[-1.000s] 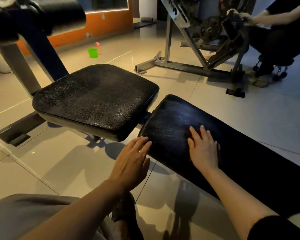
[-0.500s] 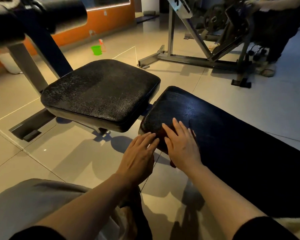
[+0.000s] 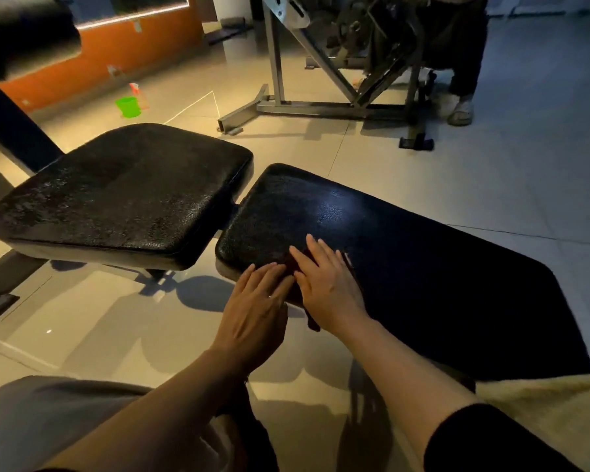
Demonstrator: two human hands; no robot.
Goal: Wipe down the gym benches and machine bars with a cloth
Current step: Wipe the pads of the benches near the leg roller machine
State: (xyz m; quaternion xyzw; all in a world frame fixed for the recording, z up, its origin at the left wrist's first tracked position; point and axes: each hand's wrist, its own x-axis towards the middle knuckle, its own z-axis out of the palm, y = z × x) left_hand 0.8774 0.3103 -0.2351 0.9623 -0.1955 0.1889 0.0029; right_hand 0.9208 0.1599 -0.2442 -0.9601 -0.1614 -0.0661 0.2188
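A long black bench pad (image 3: 423, 267) runs from the centre to the lower right, with a black seat pad (image 3: 123, 192) to its left. My right hand (image 3: 327, 284) lies flat with straight fingers on a dark red cloth (image 3: 312, 321) at the long pad's near-left corner; a bit of cloth hangs over the pad's edge. My left hand (image 3: 256, 311) rests with straight fingers against that same edge, its fingertips touching the cloth beside the right hand.
A grey steel machine frame (image 3: 280, 103) stands on the tiled floor behind, with another person's legs (image 3: 460, 93) to its right. A green cup (image 3: 128, 106) and a spray bottle (image 3: 140, 93) sit near the orange wall. A black roller pad (image 3: 24, 32) is upper left.
My right hand slid the cloth from mid-pad toward the near-left corner, then stayed there. My left hand moved up to the pad's edge. The view shifted.
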